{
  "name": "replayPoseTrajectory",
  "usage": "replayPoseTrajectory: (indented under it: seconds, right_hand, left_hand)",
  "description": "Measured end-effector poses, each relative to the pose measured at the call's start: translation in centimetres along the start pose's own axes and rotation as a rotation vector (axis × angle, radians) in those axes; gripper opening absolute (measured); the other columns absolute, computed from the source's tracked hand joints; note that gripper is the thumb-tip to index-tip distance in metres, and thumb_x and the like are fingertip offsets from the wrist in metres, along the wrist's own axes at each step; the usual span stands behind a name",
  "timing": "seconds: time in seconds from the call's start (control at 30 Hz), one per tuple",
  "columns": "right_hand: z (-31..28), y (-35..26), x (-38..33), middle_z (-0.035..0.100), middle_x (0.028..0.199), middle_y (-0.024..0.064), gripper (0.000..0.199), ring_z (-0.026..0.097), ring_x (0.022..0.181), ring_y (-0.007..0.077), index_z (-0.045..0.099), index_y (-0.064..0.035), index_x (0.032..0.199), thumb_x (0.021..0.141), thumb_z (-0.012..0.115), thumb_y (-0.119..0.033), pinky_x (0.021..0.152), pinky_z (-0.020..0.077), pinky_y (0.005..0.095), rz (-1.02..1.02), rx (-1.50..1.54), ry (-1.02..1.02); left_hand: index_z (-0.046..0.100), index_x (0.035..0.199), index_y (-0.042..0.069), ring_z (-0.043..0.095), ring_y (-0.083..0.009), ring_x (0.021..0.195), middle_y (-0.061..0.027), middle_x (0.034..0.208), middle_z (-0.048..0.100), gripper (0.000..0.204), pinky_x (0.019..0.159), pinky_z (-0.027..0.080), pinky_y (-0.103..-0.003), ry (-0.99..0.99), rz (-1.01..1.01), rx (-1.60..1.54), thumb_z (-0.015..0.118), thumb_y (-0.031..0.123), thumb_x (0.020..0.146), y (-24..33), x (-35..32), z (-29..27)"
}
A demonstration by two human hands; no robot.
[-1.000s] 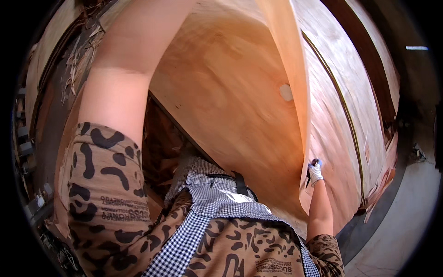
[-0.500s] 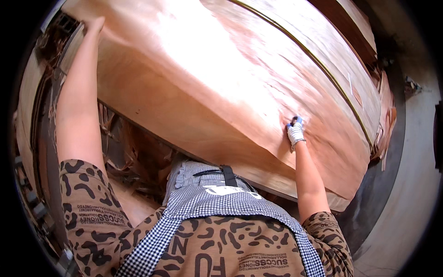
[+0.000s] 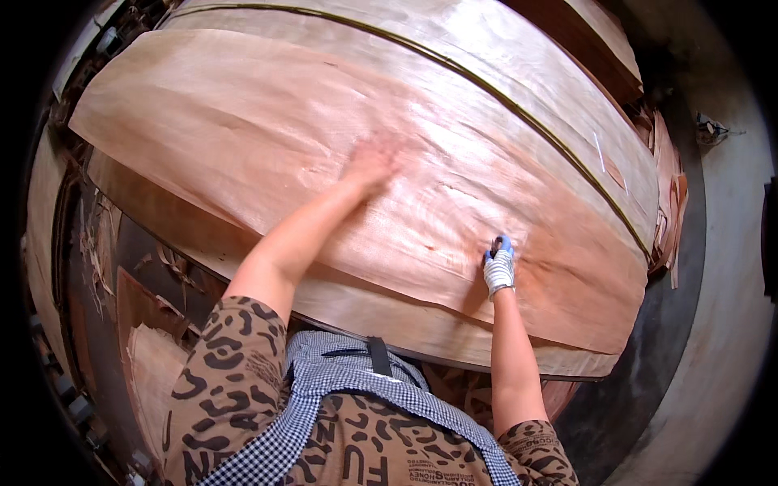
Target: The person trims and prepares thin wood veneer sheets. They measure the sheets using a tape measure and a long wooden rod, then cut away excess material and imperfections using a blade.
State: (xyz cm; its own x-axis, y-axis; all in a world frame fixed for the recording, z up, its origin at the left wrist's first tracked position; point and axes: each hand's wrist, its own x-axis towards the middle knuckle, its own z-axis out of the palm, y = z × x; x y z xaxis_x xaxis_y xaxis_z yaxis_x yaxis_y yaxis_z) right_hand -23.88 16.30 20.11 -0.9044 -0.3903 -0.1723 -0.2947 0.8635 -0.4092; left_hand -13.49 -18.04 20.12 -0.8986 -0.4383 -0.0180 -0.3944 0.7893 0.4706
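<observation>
A large thin sheet of reddish wood veneer (image 3: pixel 243 121) lies across a paler sheet stack, wrinkled and shiny toward the middle. Over its centre is my bare left hand (image 3: pixel 374 164), blurred by motion, with the fingers apparently stretched out and nothing seen in them. My right hand (image 3: pixel 500 274), in a striped white and blue glove, rests on the veneer farther right. Its fingers are closed around a small dark object (image 3: pixel 497 246), whose kind I cannot make out.
A dark cord-like strip (image 3: pixel 454 66) runs across the pale veneer (image 3: pixel 559 77) beyond the sheet. Torn veneer scraps (image 3: pixel 666 190) hang at the right end. More scraps (image 3: pixel 158 364) lie below the stack at left. Another veneer stack (image 3: pixel 40 235) stands at far left.
My left hand has left the sheet's far left corner and swept right to its middle. The sheet now lies flatter, its left end spread out. My right hand shifted slightly left and nearer.
</observation>
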Motion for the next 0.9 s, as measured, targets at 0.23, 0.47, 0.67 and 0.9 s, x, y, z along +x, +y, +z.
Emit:
replayPoseTrajectory:
  seconds: [0.23,0.47,0.67,0.9]
  right_hand:
    - [-1.1,-1.4,1.1,0.058,0.089,0.018,0.027,0.055,0.076,0.0309,0.048,-0.0037,0.106,0.081,0.053,-0.014,0.069,0.0445,0.0392,0.199,0.193,-0.214]
    - [4.6,-24.3,5.9,0.056,0.077,0.017,0.027,0.055,0.067,0.0252,0.05,-0.0041,0.106,0.082,0.049,-0.016,0.063,0.0438,0.0368,-0.337,0.12,-0.337]
    - [10.8,-36.6,9.2,0.06,0.08,0.0211,0.018,0.059,0.073,0.0359,0.046,-0.0007,0.091,0.084,0.039,-0.015,0.061,0.0442,0.0445,-0.538,-0.3,-0.354]
    - [3.8,-17.1,-1.2,0.061,0.077,0.0196,0.018,0.061,0.067,0.0353,0.045,-0.0045,0.095,0.084,0.035,-0.015,0.053,0.0462,0.0466,-0.479,-0.563,-0.655]
  left_hand:
    - [0.028,0.132,0.011,0.023,-0.0207,0.128,-0.0049,0.138,0.025,0.047,0.105,0.018,-0.036,0.278,-0.21,0.416,0.034,0.029,0.089,-14.0,-0.9,-4.1]
    - [0.03,0.131,0.014,0.025,-0.0211,0.127,-0.0029,0.137,0.028,0.047,0.103,0.021,-0.038,0.367,-0.2,0.245,0.038,0.027,0.087,-14.2,-1.2,-4.9]
    - [0.032,0.131,0.022,0.028,-0.0217,0.125,-0.0023,0.137,0.028,0.043,0.103,0.022,-0.038,0.318,-0.178,0.324,0.037,0.025,0.088,-14.0,-0.7,-5.0]
    - [0.033,0.131,0.02,0.027,-0.0226,0.125,-0.0043,0.137,0.029,0.042,0.103,0.02,-0.04,0.216,-0.18,0.608,0.03,0.029,0.089,-15.7,-1.0,-3.5]
